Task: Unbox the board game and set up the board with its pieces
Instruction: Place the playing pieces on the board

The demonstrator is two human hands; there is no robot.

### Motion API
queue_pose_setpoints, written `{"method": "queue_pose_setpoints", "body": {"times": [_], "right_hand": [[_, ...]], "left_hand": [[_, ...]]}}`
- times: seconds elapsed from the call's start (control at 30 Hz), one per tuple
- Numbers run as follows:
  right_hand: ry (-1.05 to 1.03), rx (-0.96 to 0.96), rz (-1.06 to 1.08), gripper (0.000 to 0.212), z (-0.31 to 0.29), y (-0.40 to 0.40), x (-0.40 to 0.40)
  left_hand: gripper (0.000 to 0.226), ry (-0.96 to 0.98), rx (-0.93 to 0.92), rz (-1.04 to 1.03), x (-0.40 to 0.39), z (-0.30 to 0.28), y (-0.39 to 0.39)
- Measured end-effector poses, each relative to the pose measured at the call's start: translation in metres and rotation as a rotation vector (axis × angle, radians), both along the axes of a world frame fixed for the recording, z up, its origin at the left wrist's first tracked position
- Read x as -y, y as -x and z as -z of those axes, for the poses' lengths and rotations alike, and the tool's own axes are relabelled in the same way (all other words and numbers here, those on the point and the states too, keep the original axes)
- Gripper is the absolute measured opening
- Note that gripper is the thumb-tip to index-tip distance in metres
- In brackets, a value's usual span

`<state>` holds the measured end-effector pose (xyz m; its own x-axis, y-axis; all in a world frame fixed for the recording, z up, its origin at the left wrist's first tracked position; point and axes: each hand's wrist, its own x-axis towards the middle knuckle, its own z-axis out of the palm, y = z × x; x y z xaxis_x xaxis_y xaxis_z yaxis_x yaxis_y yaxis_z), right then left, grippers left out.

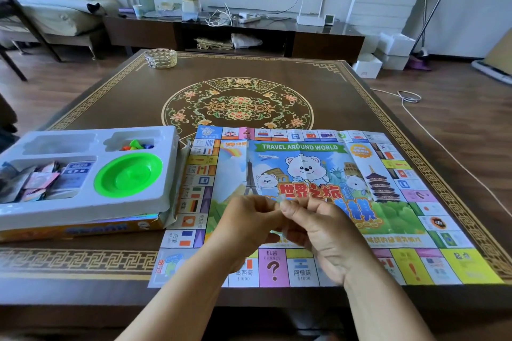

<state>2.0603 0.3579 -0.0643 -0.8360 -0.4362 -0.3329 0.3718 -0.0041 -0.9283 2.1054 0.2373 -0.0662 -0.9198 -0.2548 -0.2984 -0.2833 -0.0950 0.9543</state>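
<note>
head view, creased paper board (pixel 304 174), moulded tray (pixel 166 174)

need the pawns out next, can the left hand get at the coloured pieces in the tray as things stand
Probably not right away: the left hand pinches a small clear thing with the right hand. The coloured pieces lie uncovered.

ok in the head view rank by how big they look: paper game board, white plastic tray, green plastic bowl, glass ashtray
1. Colourful paper game board
2. White plastic tray
3. Round green plastic bowl
4. Faceted glass ashtray, though it sits farthest from the camera, so its true size against the bowl is unsure.
</note>
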Motion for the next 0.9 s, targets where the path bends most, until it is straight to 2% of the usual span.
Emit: {"method": "queue_pose_setpoints", "body": {"times": [0.13, 0.23, 0.37, 0.4, 0.47, 0.53, 0.57, 0.63, 0.73, 0.77, 0.83, 0.9], "right_hand": [[-0.062, 0.033, 0.014, 0.010, 0.000, 0.002, -0.003], [-0.075, -0.033, 0.003, 0.009, 0.001, 0.003, -0.006], [-0.128, -0.125, -0.020, 0.019, 0.001, 0.005, -0.008], [-0.172, -0.158, -0.020, 0.021, 0.002, 0.006, -0.008], [-0.405, -0.343, -0.029, 0.022, 0.008, 0.010, -0.010], [-0.640, -0.525, -0.039, 0.022, 0.009, 0.011, -0.011], [-0.693, -0.574, -0.026, 0.022, 0.008, 0.011, -0.011], [-0.684, -0.578, 0.005, 0.019, 0.006, 0.012, -0.011], [-0.527, -0.481, 0.024, 0.017, 0.004, 0.012, -0.013], [-0.480, -0.459, 0.016, 0.017, 0.005, 0.012, -0.014], [-0.406, -0.450, 0.013, 0.018, 0.007, 0.013, -0.016], [-0.368, -0.446, 0.036, 0.018, 0.009, 0.017, -0.020]], "left_hand": [[0.015, 0.191, -0.025, 0.058, -0.002, 0.000, -0.001], [0.015, 0.142, -0.001, 0.093, 0.002, 0.000, -0.002], [0.017, 0.011, 0.024, 0.147, 0.006, -0.006, -0.003], [0.019, -0.019, 0.026, 0.148, 0.007, -0.007, -0.002], [0.021, -0.030, 0.032, 0.111, 0.010, -0.007, 0.002], [0.019, 0.111, 0.007, 0.086, 0.011, -0.002, 0.005], [0.016, 0.206, -0.029, 0.099, 0.010, -0.002, 0.004], [0.011, 0.317, -0.157, 0.183, 0.008, -0.001, 0.002], [0.072, 0.572, -0.284, 0.380, 0.006, 0.008, 0.002], [0.080, 0.668, -0.297, 0.398, 0.003, 0.011, 0.003], [0.062, 0.736, -0.317, 0.304, -0.003, 0.016, 0.006], [0.031, 0.660, -0.353, 0.175, -0.009, 0.016, 0.010]]}}
